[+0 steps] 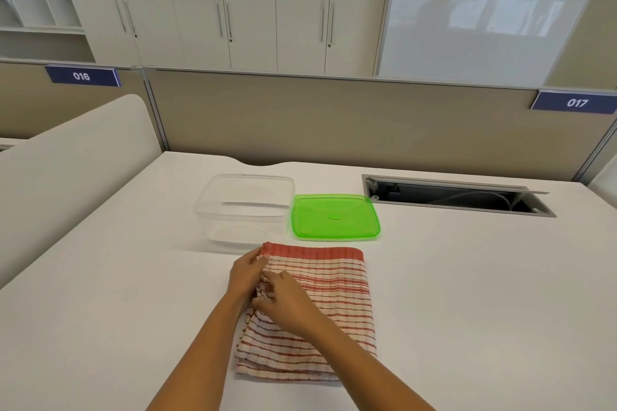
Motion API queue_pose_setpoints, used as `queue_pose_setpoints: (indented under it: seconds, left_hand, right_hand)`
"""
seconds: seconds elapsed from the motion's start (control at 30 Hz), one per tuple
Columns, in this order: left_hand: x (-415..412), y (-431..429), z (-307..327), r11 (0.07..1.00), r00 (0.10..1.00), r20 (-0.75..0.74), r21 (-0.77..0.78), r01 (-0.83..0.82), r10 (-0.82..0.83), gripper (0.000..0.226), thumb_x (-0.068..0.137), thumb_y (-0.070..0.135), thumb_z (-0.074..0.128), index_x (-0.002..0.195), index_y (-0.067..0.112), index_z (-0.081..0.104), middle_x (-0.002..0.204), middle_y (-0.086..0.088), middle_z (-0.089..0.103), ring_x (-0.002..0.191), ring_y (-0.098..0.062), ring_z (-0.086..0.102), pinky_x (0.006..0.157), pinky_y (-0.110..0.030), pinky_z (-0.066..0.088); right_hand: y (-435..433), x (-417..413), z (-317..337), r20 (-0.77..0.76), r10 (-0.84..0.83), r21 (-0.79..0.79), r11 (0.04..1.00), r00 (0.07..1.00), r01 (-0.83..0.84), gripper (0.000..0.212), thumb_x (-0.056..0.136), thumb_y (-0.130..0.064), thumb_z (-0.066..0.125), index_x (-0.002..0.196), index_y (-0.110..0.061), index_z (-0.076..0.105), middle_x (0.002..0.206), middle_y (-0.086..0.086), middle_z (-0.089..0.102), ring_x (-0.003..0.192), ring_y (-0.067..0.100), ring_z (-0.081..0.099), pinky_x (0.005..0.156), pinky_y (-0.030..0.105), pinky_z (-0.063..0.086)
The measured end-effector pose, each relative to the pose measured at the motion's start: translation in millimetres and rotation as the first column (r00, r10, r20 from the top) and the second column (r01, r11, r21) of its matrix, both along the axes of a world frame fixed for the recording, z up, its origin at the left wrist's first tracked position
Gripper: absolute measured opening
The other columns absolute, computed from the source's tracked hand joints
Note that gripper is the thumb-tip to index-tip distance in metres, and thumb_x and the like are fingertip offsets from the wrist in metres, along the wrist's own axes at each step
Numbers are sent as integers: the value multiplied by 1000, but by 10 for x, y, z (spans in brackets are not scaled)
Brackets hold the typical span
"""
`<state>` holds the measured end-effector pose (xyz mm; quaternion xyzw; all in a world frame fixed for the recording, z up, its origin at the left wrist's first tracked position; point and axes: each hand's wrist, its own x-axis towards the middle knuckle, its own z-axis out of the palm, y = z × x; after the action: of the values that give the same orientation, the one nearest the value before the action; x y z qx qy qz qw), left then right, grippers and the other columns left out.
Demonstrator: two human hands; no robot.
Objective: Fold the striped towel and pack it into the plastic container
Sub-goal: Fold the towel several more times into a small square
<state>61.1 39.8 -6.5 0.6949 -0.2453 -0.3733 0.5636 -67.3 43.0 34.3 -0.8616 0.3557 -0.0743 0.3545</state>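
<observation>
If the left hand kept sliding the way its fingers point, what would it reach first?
Probably the clear container: the left hand points up the towel edge toward it, though depth is uncertain.

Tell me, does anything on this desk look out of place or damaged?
Nothing looks damaged or spilled. The towel lies partly folded, both hands at its left edge. The container stands open, its green lid beside it. Only the desk's cable hatch is open.
</observation>
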Motion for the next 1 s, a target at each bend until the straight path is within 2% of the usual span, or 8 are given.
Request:
queue_pose_setpoints:
  seconds: [0.17, 0.37, 0.47, 0.53, 0.63, 0.73, 0.87, 1.0]
  left_hand:
    - [-58, -22, 42, 999, 999, 38, 30, -12, 11, 32, 91, 14, 50, 121, 15, 63, 109, -8, 70, 99, -24, 65, 93, -41, 53]
    - [-152, 21, 199, 994, 961, 274, 106, 14, -43, 43, 95, 20, 44, 138, 12, 45, 138, -13, 52, 126, -28, 49, 107, -41, 40]
    - [-203, 104, 273, 988, 876, 463, 124, 88, -136, 45, 94, 13, 47, 139, 11, 43, 141, -14, 48, 129, -29, 45, 109, -40, 35]
    - [-205, 206, 293, 985, 846, 512, 150, 80, -147, 44, 92, 11, 52, 136, 11, 45, 140, -15, 47, 126, -29, 48, 106, -39, 38]
    - [-184, 393, 295, 970, 847, 506, 239, 45, -164, 38, 91, 17, 57, 128, 10, 54, 130, -14, 57, 111, -28, 59, 89, -33, 46]
    - [-191, 571, 296, 932, 859, 465, 360, 40, -216, 36, 87, 25, 62, 119, 10, 56, 118, -14, 64, 93, -22, 60, 79, -30, 49]
    - [-185, 737, 325, 773, 834, 336, 614, 158, -438, 52, 80, 33, 70, 121, 11, 45, 124, -12, 59, 96, -22, 59, 72, -24, 48]
    - [-153, 813, 439, 652, 794, 244, 720, 236, -557, 52, 75, 36, 75, 110, 20, 40, 113, -6, 60, 80, -12, 60, 52, -16, 47]
  right_hand:
    - [-27, -500, -129, -80, 99, -261, 958, 992, -117, 47, 90, -39, 53, 134, -24, 43, 134, -1, 48, 121, 18, 45, 101, 34, 40]
    - [-62, -1059, -190, -152, 135, -323, 929, 979, -178, 46, 89, -52, 49, 130, -31, 46, 135, -8, 47, 121, 13, 40, 104, 30, 33]
    - [-51, -1281, -195, -136, 135, -348, 921, 981, -175, 46, 87, -55, 49, 128, -34, 46, 134, -12, 46, 121, 10, 39, 105, 26, 32]
    - [-25, -1400, -208, -143, 165, -361, 909, 976, -207, 47, 85, -58, 50, 126, -36, 46, 133, -13, 45, 120, 8, 39, 103, 22, 31]
    - [25, -1510, -234, -157, 202, -376, 893, 967, -248, 45, 84, -58, 52, 124, -37, 47, 132, -15, 45, 119, 6, 38, 98, 15, 28]
    - [47, -1545, -239, -131, 201, -422, 875, 971, -238, 36, 89, -48, 52, 121, -32, 51, 128, -13, 50, 116, 7, 42, 96, 14, 31]
    - [39, -1560, -243, -99, 199, -422, 879, 975, -222, 33, 91, -42, 51, 121, -28, 55, 126, -10, 54, 115, 8, 46, 97, 17, 37]
    - [24, -1571, -265, -104, 220, -425, 872, 970, -244, 33, 90, -39, 52, 121, -27, 55, 125, -8, 55, 114, 9, 47, 96, 18, 39]
